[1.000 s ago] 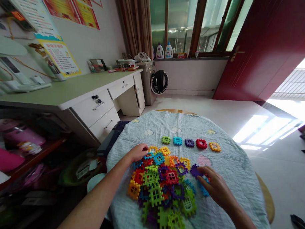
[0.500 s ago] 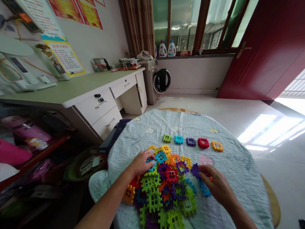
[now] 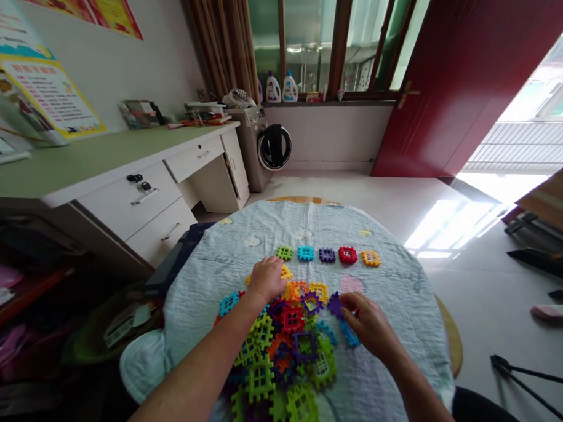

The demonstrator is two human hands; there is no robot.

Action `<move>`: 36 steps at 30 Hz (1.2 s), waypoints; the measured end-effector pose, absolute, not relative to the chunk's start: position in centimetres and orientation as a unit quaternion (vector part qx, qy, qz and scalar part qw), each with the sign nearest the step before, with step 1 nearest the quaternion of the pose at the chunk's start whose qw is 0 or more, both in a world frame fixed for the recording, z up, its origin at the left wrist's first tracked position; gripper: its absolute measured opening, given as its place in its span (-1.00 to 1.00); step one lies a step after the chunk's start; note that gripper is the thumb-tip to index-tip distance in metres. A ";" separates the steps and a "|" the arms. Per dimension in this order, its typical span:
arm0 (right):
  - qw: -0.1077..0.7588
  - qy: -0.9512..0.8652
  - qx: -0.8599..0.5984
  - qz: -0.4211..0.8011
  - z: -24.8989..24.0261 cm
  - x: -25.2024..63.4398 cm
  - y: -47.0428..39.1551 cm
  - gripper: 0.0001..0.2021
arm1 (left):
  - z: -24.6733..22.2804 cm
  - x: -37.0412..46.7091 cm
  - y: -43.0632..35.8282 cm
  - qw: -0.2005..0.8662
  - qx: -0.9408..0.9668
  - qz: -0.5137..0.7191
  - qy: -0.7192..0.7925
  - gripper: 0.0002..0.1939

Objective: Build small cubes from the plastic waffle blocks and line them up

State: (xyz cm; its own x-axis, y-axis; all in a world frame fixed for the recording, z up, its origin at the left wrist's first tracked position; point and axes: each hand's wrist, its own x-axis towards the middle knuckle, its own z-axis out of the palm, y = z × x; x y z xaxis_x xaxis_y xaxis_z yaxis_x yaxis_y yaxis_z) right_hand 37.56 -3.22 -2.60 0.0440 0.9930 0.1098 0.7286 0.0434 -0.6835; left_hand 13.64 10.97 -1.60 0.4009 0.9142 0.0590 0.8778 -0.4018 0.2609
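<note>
My left hand reaches over the upper part of a heap of plastic window-shaped interlocking blocks, its fingertips touching a yellow block. Most of those fingers are hidden, so its grip is unclear. My right hand has its fingers curled closed at the heap's right edge; what is inside them is hidden. Beside its fingertips lies a purple block, and a blue block is just below. The heap also contains a red block and a green block.
Beyond the heap runs a row of single blocks: green, light blue, purple, red and yellow-orange. A pale cloth covers the round table. A desk stands at left.
My left hand has moved from a light blue block to the yellow block; light blue now shows left of my forearm. My right hand stays by the purple block. The view has turned right.
</note>
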 end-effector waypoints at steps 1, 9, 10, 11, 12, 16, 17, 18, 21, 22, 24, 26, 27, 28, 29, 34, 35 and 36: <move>0.306 -0.655 -0.657 0.216 -2.5 37.8 -3.2 -0.82 | -1.9 13.8 11.2 0.104 0.824 0.084 0.550 -0.68; 0.299 -0.657 -0.657 0.219 -2.4 38.2 -3.2 -0.81 | -2.2 11.7 10.9 0.267 0.829 0.107 0.480 -0.38; 0.295 -0.661 -0.655 0.218 -2.4 38.1 -3.2 -0.81 | -2.0 11.3 10.7 0.290 0.831 0.104 0.462 -0.41; 0.292 -0.663 -0.654 0.218 -2.5 38.0 -3.2 -0.81 | -1.7 11.0 10.4 0.306 0.833 0.107 0.449 -0.46; 0.289 -0.665 -0.653 0.218 -2.5 37.9 -3.2 -0.81 | -1.4 10.7 10.1 0.312 0.834 0.118 0.440 -0.50; 0.280 -0.669 -0.652 0.222 -2.6 37.7 -3.0 -0.80 | 0.2 8.9 8.9 0.297 0.817 0.190 0.456 -0.60; 0.277 -0.669 -0.653 0.221 -2.6 37.7 -3.0 -0.80 | 0.5 8.3 8.6 0.293 0.810 0.202 0.465 -0.62; 0.274 -0.670 -0.654 0.219 -2.6 37.7 -3.0 -0.80 | 0.7 7.6 8.4 0.289 0.804 0.213 0.475 -0.63; 0.268 -0.677 -0.651 0.214 -2.7 37.4 -2.9 -0.81 | 0.8 5.8 7.6 0.276 0.786 0.236 0.501 -0.66; 0.266 -0.681 -0.649 0.212 -2.7 37.4 -2.9 -0.81 | 0.7 5.3 7.4 0.273 0.782 0.240 0.506 -0.67; 0.256 -0.688 -0.645 0.211 -2.8 37.2 -2.9 -0.80 | 0.3 4.6 7.0 0.267 0.778 0.246 0.512 -0.67; 0.243 -0.693 -0.644 0.214 -2.8 37.1 -2.9 -0.80 | -0.2 4.1 6.7 0.261 0.775 0.254 0.517 -0.67; 0.236 -0.693 -0.646 0.216 -2.8 37.1 -2.9 -0.80 | -0.4 3.8 6.6 0.258 0.773 0.258 0.519 -0.67; 0.232 -0.693 -0.647 0.217 -2.7 37.0 -2.9 -0.80 | -0.6 3.6 6.5 0.256 0.770 0.262 0.523 -0.67; 0.229 -0.693 -0.648 0.217 -2.6 37.0 -2.9 -0.79 | -0.8 3.2 6.3 0.252 0.767 0.266 0.527 -0.66; 0.234 -0.704 -0.639 0.204 -2.3 36.4 -2.6 -0.79 | -2.3 0.2 4.9 0.209 0.750 0.261 0.570 -0.60; 0.236 -0.707 -0.635 0.202 -2.3 36.2 -2.4 -0.79 | -2.8 -0.4 4.4 0.199 0.747 0.255 0.581 -0.58; 0.236 -0.710 -0.632 0.201 -2.4 36.1 -2.3 -0.79 | -3.2 -0.9 3.9 0.192 0.743 0.250 0.591 -0.56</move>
